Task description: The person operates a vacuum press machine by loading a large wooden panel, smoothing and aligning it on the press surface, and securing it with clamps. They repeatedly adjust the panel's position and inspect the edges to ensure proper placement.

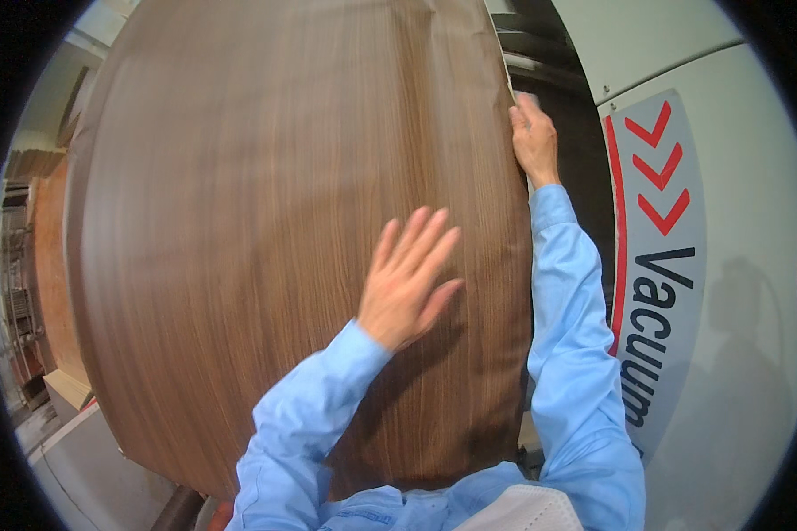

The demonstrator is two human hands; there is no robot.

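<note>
A large brown wood-grain sheet [266,239] spreads across the middle of the view, with ripples and a soft fold along its right part. My left hand [407,281] is over the sheet's right half, palm down, fingers stretched out and holding nothing; whether it touches the surface I cannot tell. At the sheet's far right edge is my right hand [535,140], its fingers bent at that edge and slightly blurred. The fingertips are partly hidden, so the grip there does not show fully.
Close along the right stands a pale grey machine cabinet [744,292] with a panel of red arrows [660,168]. A dark gap [580,177] lies between it and the sheet. Orange-brown boards [51,257] and a grey box-like surface [97,473] are at the left.
</note>
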